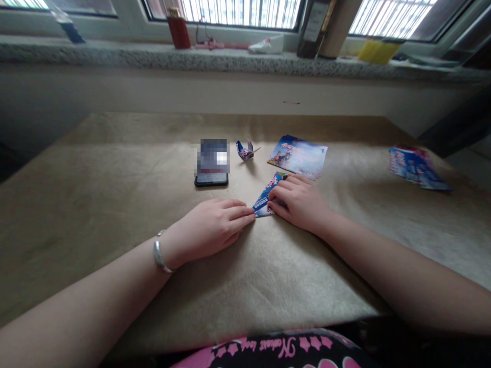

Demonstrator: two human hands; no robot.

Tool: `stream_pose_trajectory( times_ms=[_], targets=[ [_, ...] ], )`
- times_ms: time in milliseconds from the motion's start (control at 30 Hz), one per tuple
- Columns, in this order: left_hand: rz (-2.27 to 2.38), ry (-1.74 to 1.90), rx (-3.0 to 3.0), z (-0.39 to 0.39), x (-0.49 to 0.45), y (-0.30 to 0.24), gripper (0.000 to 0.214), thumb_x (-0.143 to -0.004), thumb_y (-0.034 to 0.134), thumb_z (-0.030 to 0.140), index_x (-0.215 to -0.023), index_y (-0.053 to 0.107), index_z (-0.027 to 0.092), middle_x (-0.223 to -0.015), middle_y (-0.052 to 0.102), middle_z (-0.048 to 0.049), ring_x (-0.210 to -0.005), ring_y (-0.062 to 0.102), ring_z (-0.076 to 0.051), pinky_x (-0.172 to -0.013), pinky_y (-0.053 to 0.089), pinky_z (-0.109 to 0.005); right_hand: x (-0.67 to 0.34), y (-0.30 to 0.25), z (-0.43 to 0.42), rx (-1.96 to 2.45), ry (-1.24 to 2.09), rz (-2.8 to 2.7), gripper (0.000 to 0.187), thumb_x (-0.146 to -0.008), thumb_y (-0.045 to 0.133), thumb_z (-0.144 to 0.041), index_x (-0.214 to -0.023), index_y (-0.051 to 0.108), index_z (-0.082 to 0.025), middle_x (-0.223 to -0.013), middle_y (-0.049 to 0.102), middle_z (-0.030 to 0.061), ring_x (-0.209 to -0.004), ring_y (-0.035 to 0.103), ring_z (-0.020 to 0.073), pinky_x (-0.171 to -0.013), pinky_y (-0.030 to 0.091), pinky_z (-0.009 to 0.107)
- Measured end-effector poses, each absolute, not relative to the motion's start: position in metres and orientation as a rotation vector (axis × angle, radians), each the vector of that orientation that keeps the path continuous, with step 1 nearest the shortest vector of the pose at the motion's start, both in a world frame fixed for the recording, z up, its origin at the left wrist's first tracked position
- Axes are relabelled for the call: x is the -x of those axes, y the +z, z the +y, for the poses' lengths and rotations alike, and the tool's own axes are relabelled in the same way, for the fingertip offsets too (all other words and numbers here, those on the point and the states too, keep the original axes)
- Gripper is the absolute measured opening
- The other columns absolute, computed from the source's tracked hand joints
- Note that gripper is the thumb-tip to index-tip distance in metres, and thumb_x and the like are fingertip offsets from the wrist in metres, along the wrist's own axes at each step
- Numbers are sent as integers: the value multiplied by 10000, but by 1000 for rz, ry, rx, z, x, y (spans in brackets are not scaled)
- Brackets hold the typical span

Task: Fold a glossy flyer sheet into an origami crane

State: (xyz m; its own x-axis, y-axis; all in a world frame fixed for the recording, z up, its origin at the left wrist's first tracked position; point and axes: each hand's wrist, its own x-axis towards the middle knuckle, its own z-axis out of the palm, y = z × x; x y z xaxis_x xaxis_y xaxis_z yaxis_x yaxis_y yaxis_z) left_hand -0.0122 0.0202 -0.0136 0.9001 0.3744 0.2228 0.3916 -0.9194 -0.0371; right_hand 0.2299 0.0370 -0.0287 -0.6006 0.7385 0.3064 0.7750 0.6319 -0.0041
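A printed blue and white sheet of paper, folded into a narrow pointed shape [264, 201], lies on the table between my hands. At its left point, the fingertips of my left hand [215, 225] close together on the corner and press it down. My right hand [297, 199] is bent over the right part of the paper, its curled fingers and thumb gripping it and hiding much of it. Just beyond stands a small folded paper crane [246, 151] in the same print. A stack of square printed sheets [297, 156] lies past my right hand.
A phone [211, 163] with a blurred screen lies left of the crane. More printed papers [418, 168] are fanned out at the right. The table [115, 153] reaches a wall below a stone windowsill [230, 59], which carries a red bottle [178, 30] and a yellow item [379, 51].
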Motion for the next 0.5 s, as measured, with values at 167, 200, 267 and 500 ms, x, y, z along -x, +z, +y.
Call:
stream_pose_trajectory(
  times_ms=[167,200,267,500],
  targets=[
    [-643,-288,3024,21,12,-17,403,-916,469,258,-1303,506,156,-1279,590,-72,-1167,538,-232,-984,474,-390,-231,-21,30,1232,-300,-2614,284,-931,427,-342,-828,652,-202,-823,672,46,-841,525,211,-912,287,370],
    [-659,-276,3034,21,12,-18,424,-913,478,274,-1320,490,158,-1302,573,-73,-1190,521,-238,-1006,456,-400,-231,-20,29,1239,-303,-2610,290,-932,425,-345,-825,654,-203,-821,671,45,-839,525,211,-913,284,370],
    [-683,-253,3047,21,12,-19,453,-911,484,288,-1345,465,160,-1334,547,-75,-1221,495,-248,-1039,425,-420,-229,-21,28,1244,-284,-2611,290,-930,429,-353,-833,658,-204,-827,670,45,-838,525,210,-886,296,359],
    [-710,-250,3076,22,12,-21,457,-910,479,283,-1351,463,162,-1356,527,-68,-1240,474,-248,-1055,411,-419,-223,-24,29,1235,-216,-2609,262,-911,466,-379,-851,646,-200,-851,659,48,-860,523,211,-902,288,357]
  ],
)
